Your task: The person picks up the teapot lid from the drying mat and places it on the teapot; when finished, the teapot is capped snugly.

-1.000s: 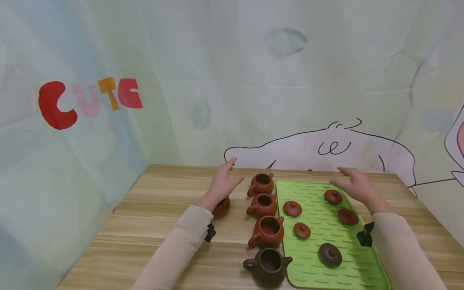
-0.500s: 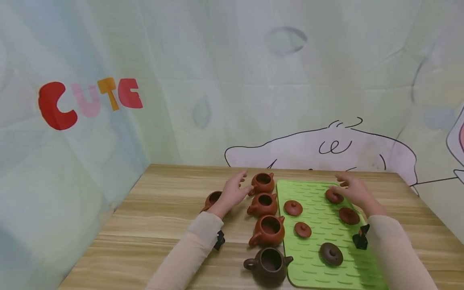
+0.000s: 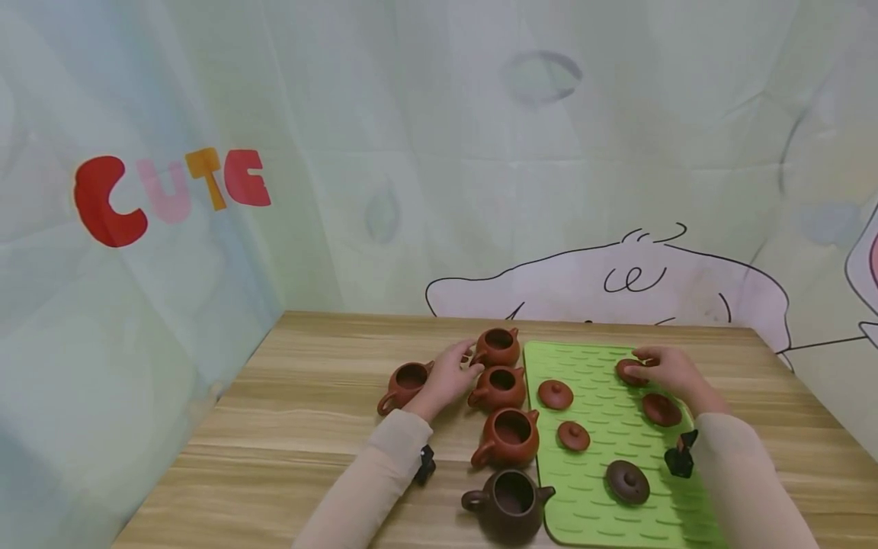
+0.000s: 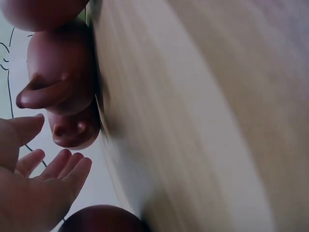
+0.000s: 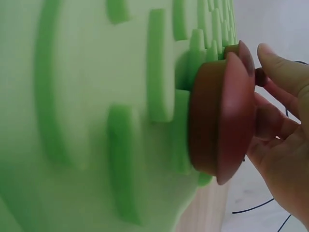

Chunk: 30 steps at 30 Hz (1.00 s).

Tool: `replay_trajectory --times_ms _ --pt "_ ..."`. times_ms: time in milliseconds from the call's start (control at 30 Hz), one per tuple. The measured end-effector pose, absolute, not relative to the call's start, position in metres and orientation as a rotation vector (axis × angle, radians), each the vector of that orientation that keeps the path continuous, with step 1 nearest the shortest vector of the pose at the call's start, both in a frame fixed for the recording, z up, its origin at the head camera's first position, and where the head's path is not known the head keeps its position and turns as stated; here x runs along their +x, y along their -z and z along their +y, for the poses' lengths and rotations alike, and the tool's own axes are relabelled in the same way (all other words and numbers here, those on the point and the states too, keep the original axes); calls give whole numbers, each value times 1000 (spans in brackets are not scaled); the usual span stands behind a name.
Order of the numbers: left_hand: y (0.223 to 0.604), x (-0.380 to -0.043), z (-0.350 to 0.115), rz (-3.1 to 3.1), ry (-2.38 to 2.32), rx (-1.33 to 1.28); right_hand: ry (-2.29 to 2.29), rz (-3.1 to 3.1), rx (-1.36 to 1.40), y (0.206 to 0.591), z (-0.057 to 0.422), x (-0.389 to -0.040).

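In the head view my left hand (image 3: 449,379) reaches beside the farthest reddish-brown teapot (image 3: 498,348), its fingers loosely bent. The left wrist view shows the fingers (image 4: 77,169) apart from that teapot's handle (image 4: 72,133). My right hand (image 3: 668,374) is over the far-right corner of the green mat (image 3: 597,358), at a reddish-brown teapot lid (image 3: 627,371). Thumb and fingers straddle that lid's knob (image 5: 260,77) in the right wrist view, the thumb tip slightly off it. A nearer lid (image 5: 231,121) partly hides the far one, which sits on the mat.
Two more reddish teapots (image 3: 511,438) and a dark brown one (image 3: 513,503) line the mat's left edge, lidless. Another reddish teapot (image 3: 410,377) stands left of my left wrist. Several lids, one a dark brown lid (image 3: 627,482), lie on the mat. A printed cloth (image 3: 411,152) hangs behind the table.
My left hand has moved right and down, to the farthest teapot, uncovering the teapot on the left. My right hand has come down from above the mat's corner to the far lid.
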<state>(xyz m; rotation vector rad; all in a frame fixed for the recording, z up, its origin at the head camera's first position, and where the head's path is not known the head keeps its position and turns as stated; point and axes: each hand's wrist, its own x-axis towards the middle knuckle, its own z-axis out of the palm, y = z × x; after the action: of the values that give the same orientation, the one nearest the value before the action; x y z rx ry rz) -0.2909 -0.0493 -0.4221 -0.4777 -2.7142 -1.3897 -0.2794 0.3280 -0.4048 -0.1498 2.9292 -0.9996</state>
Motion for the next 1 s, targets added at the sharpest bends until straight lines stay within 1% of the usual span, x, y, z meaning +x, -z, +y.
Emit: replay_trajectory --times_ms 233,433,1000 --pt "425 -293 -45 -2665 1393 -506 1007 2958 -166 411 331 -279" --pt "425 -294 -43 -2661 1379 -479 1024 2950 -169 413 332 -279" --pt "427 -300 -42 -2673 1375 -428 1046 2933 -94 413 331 -280"
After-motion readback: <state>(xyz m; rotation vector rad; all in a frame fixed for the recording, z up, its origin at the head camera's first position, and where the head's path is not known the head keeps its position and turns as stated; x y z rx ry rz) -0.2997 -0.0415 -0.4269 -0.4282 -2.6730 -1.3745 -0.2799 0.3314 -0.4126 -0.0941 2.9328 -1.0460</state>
